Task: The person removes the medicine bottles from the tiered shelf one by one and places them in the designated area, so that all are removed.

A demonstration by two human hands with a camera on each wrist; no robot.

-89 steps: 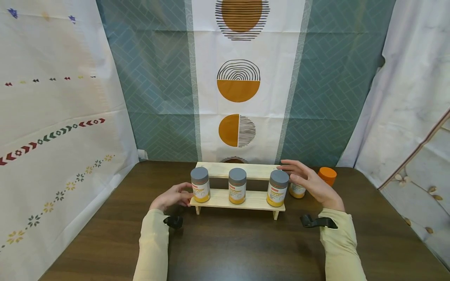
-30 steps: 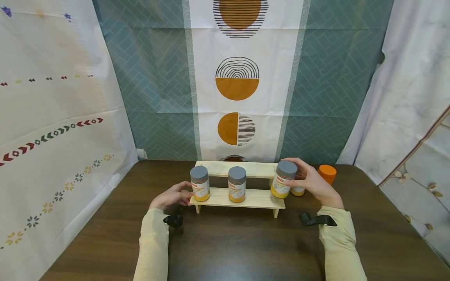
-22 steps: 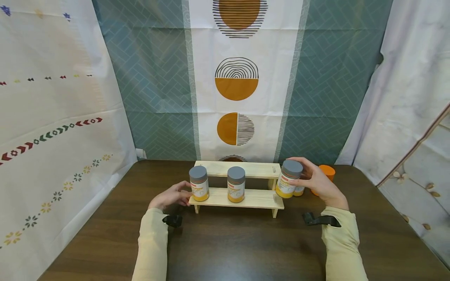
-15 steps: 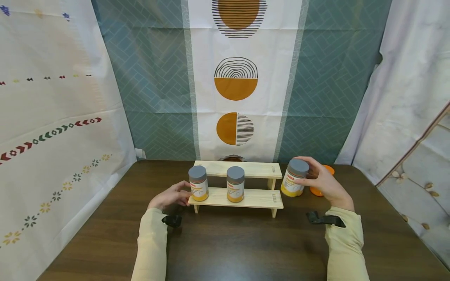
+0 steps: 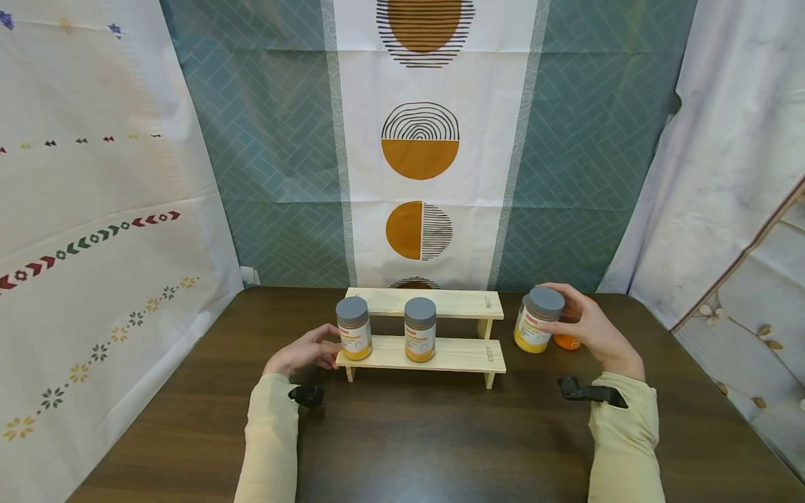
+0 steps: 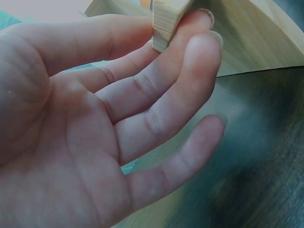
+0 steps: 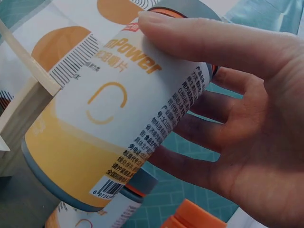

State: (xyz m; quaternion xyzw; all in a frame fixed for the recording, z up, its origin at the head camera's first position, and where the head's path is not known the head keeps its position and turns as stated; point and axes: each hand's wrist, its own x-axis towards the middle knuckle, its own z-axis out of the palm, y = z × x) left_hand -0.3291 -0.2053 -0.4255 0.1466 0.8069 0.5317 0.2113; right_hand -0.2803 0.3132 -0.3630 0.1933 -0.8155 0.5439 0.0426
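In the head view my right hand (image 5: 594, 332) grips a white-and-yellow supplement jar (image 5: 532, 328) with a grey lid, thumb in front and fingers behind. The jar is slightly tilted, to the right of the two-tier wooden shelf (image 5: 462, 354). The right wrist view shows its printed label (image 7: 109, 95) close up. My left hand (image 5: 305, 353) holds the left end of the lower shelf board, its edge (image 6: 164, 31) between thumb and fingers in the left wrist view. Two matching jars stand upright on the lower tier, a left jar (image 5: 354, 330) and a middle jar (image 5: 420, 330).
Behind the right hand, largely hidden, stands an orange bottle (image 5: 568, 342); its orange cap (image 7: 192, 218) shows in the right wrist view. Another grey-lidded jar (image 7: 99, 216) sits below the held one there. A patterned cloth (image 5: 283, 175) hangs behind the dark table (image 5: 402, 440).
My right hand has taken hold of the right jar, lifted it off the lower tier and carried it rightward past the shelf's end. My left hand stays at the shelf.
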